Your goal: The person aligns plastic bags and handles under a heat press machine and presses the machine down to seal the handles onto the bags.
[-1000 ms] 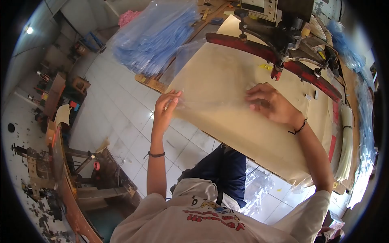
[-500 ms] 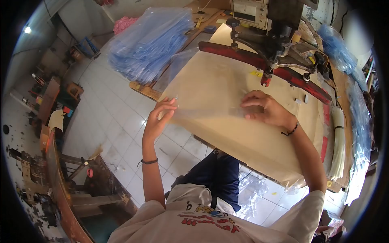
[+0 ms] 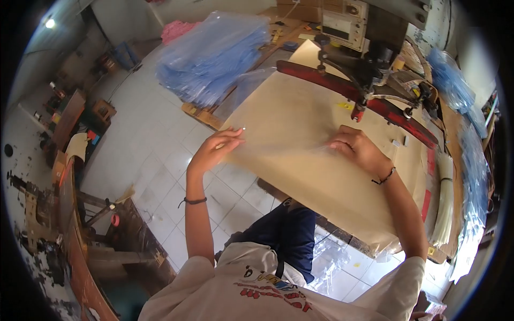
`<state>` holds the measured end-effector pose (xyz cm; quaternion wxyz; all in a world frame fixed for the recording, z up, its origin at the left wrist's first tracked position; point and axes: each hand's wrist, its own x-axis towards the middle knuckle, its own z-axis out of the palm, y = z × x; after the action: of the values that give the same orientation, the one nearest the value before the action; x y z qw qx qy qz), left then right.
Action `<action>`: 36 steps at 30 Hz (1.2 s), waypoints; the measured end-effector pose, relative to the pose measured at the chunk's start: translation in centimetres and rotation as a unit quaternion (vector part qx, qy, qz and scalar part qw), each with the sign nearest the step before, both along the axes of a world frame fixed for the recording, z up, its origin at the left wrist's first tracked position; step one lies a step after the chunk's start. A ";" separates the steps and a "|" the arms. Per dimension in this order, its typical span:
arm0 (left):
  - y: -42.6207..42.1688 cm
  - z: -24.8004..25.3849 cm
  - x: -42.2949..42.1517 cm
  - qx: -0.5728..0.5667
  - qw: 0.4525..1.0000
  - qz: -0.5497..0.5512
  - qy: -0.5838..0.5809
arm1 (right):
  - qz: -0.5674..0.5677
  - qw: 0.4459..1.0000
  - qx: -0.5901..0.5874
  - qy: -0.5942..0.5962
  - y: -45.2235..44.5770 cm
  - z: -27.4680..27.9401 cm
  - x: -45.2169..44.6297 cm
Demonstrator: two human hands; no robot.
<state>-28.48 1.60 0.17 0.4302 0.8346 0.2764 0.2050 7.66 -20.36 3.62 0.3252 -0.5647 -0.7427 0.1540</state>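
Observation:
A thin clear plastic sheet (image 3: 286, 145) stretches between my hands above the brown paper (image 3: 316, 174) that covers the work table. My left hand (image 3: 218, 147) pinches its left edge near the table's left border. Thumb and fingers of my right hand (image 3: 363, 152) are closed on the sheet's right end. Just beyond my right hand hangs the long red bar (image 3: 316, 77) of a press-like machine, raised over the paper. The far edge of the sheet is hard to make out against the paper.
At the back left lies a stack of bluish plastic bags (image 3: 214, 59). A control box (image 3: 344, 24) stands behind the red bar. Small metal pieces (image 3: 396, 142) lie right of my right hand, near a bundle of pale strips (image 3: 444, 200). More plastic (image 3: 471, 176) hangs at the right edge.
My right hand's fingers have closed from a loose curl into a pinch on the sheet. The left fingers have also come together. The whole view has shifted slightly.

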 end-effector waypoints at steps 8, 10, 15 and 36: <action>1.2 0.9 0.7 -0.070 0.997 -0.028 -0.016 | -0.024 1.000 -0.012 -0.010 0.0 0.4 -0.4; 1.1 0.9 1.2 -0.049 0.999 -0.005 -0.003 | -0.040 0.999 -0.018 0.015 -0.1 0.2 -0.6; -0.7 0.9 2.6 0.035 0.995 0.094 -0.014 | -0.080 0.996 0.022 0.035 -0.3 -0.4 -1.4; -7.8 3.6 7.3 0.376 0.925 0.016 0.051 | -0.028 0.988 0.128 -0.086 -0.6 -1.1 -1.4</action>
<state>-21.23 -6.23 3.81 0.0667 0.9399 0.2135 0.2579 6.31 -20.91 2.52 0.3335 -0.5504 -0.7654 -0.0003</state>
